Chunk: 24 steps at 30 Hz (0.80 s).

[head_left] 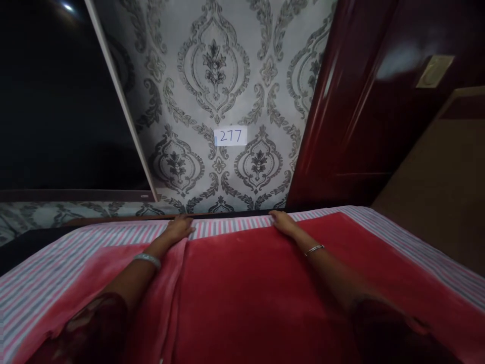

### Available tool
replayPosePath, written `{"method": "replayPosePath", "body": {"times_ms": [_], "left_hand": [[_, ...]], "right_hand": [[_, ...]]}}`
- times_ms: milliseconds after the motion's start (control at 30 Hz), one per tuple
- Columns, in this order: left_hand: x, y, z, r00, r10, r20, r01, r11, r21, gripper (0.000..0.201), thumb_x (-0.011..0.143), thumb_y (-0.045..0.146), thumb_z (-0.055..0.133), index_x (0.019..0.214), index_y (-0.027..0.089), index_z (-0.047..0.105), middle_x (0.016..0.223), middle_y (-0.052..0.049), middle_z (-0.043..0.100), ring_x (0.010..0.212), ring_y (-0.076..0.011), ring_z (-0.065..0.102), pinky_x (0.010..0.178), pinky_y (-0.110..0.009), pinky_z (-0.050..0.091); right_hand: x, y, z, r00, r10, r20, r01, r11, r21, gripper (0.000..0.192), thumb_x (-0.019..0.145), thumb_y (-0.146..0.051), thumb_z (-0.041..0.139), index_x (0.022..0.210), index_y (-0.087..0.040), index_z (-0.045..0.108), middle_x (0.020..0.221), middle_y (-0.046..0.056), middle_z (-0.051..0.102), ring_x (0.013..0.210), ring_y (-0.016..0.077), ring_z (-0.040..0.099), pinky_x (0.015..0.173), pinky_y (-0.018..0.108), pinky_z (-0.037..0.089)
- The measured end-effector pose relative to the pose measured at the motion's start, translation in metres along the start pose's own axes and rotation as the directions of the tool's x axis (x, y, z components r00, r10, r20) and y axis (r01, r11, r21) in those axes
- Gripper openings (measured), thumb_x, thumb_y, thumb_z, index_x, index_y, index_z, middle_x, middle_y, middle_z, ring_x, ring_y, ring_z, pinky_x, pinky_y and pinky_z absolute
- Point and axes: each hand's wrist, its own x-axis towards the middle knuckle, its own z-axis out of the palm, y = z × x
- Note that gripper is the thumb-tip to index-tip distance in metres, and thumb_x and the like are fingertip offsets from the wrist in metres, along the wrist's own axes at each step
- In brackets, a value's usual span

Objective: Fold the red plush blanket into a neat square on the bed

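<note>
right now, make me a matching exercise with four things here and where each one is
1. plain red cloth
2. white rectangular paper label reading 277
3. black flat screen
4. left hand with pale bracelet

A. at the picture's upper left
B. palm down near the red cloth's far edge
C. on grey patterned wallpaper, right of the screen
D. spread over the pink, white and grey striped sheet

Pairs: 1-D, 2-C, 3-A, 4-B

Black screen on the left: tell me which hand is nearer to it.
Left. In the picture, the left hand is just below and right of the lower right corner of the black screen; the right hand is farther right, near the dark red panel.
</note>
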Motion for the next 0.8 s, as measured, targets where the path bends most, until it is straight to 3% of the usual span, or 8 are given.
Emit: {"method": "replayPosePath", "body": {"times_ms": [100, 333, 567, 800], "left_hand": [[0.012, -0.002, 0.001, 1.0, -0.011, 0.023, 0.01, 0.999, 0.044, 0.046, 0.087, 0.037, 0.055, 0.127, 0.017, 0.065, 0.138, -0.019, 0.059, 0.13, -0.0349, 0.052, 0.104, -0.049, 0.043], [0.026, -0.005, -0.001, 0.998, -0.032, 0.051, 0.027, 0.995, 0.098, 0.037, 0.083, 0.04, 0.062, 0.115, 0.021, 0.068, 0.125, -0.011, 0.069, 0.124, -0.0316, 0.057, 0.102, -0.04, 0.043], [0.026, -0.005, 0.005, 1.0, 0.006, -0.019, -0.004, 0.995, 0.095, 0.028, 0.095, 0.028, 0.046, 0.114, 0.02, 0.065, 0.119, -0.012, 0.071, 0.116, -0.0255, 0.064, 0.096, -0.034, 0.045], [0.064, -0.004, 0.001, 0.998, 0.016, -0.068, -0.01, 0.996, 0.093, 0.026, 0.095, 0.026, 0.046, 0.114, 0.023, 0.064, 0.126, -0.011, 0.069, 0.124, -0.028, 0.058, 0.102, -0.041, 0.041]], "right_hand": [[0.014, -0.002, 0.002, 0.997, -0.002, 0.082, 0.007, 0.998, -0.065, 0.052, 0.08, -0.012, 0.064, 0.132, -0.013, 0.063, 0.13, 0.015, 0.065, 0.12, 0.0272, 0.058, 0.1, 0.031, 0.043], [0.026, -0.006, -0.008, 0.984, 0.068, 0.163, -0.04, 0.985, -0.166, 0.03, 0.076, -0.016, 0.07, 0.106, -0.017, 0.072, 0.117, 0.011, 0.068, 0.107, 0.0248, 0.063, 0.083, 0.028, 0.045], [0.023, -0.014, -0.002, 0.987, 0.155, 0.052, -0.144, 0.975, -0.169, 0.028, 0.09, -0.018, 0.051, 0.115, -0.019, 0.064, 0.118, 0.014, 0.07, 0.108, 0.0246, 0.065, 0.078, 0.028, 0.043], [0.052, -0.006, 0.009, 0.979, 0.191, -0.067, -0.2, 0.965, -0.171, 0.032, 0.093, -0.015, 0.044, 0.119, -0.017, 0.061, 0.119, 0.014, 0.069, 0.111, 0.0244, 0.064, 0.083, 0.029, 0.044]]}}
